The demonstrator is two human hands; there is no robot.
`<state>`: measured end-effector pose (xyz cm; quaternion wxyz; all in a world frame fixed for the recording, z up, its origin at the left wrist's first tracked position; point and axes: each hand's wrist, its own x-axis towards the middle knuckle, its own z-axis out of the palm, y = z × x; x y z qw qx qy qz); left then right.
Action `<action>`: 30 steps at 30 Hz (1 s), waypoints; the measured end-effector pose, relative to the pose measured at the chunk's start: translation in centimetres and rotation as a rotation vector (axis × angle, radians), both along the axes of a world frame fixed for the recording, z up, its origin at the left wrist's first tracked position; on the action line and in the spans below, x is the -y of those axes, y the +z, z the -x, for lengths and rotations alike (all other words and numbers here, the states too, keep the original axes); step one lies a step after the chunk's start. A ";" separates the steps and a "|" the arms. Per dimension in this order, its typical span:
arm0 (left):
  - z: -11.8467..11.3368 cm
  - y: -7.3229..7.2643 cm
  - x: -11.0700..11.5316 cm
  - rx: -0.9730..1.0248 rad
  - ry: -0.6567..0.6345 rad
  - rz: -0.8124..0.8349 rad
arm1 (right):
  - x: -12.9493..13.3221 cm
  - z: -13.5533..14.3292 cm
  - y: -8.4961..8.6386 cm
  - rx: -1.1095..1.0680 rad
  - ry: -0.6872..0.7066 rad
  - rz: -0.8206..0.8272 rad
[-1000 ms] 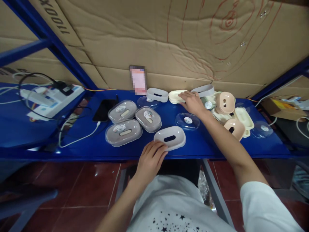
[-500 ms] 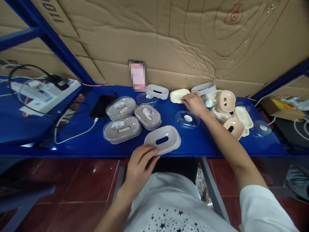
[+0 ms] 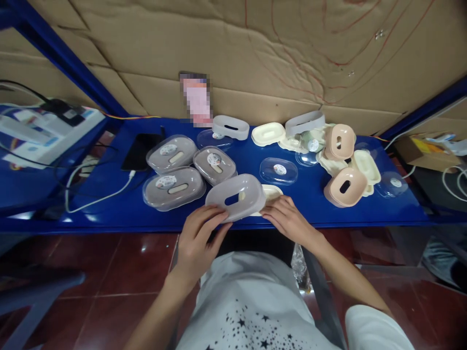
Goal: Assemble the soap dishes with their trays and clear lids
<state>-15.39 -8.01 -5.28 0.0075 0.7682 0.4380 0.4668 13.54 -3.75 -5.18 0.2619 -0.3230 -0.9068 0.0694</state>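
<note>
My left hand [image 3: 200, 233] grips the front left edge of a grey oval soap-dish shell [image 3: 251, 190] with a slot in its middle, tilted above the front of the table. With closed fingers my right hand [image 3: 292, 221] holds a shallow cream tray [image 3: 274, 191], partly hidden beneath the shell's right side. A bit of cream shows through the slot. Just behind lies a clear lid [image 3: 272, 171] with a round sticker. To the left are three grey dishes under clear lids, the nearest a lidded grey dish [image 3: 189, 192].
Another cream tray [image 3: 268, 133] and grey shells [image 3: 230, 127] lie at the back. Peach shells [image 3: 346, 187] and more cream trays [image 3: 367, 167] crowd the right. A black phone [image 3: 140, 150] with a white cable is at left; a pixelated phone-like object [image 3: 197, 101] leans on the cardboard wall.
My right hand has come back from the rear of the table to the front, bringing a cream tray under the grey shell. My left hand has lifted and tilted that shell.
</note>
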 end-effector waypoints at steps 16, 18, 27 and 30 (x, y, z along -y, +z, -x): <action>-3.6 -1.3 -4.4 -0.204 -0.225 0.033 | 0.2 -3.8 -0.9 -0.020 -0.170 0.015; -3.5 -1.2 -4.4 -0.226 -0.242 0.037 | 0.3 -4.0 -0.9 -0.021 -0.176 0.026; -3.8 -1.5 -5.2 -0.281 -0.309 0.101 | 0.0 -4.3 -1.0 -0.024 -0.184 0.048; -3.9 -1.8 -5.5 -0.287 -0.310 0.108 | 0.0 -4.1 -1.0 -0.019 -0.164 0.049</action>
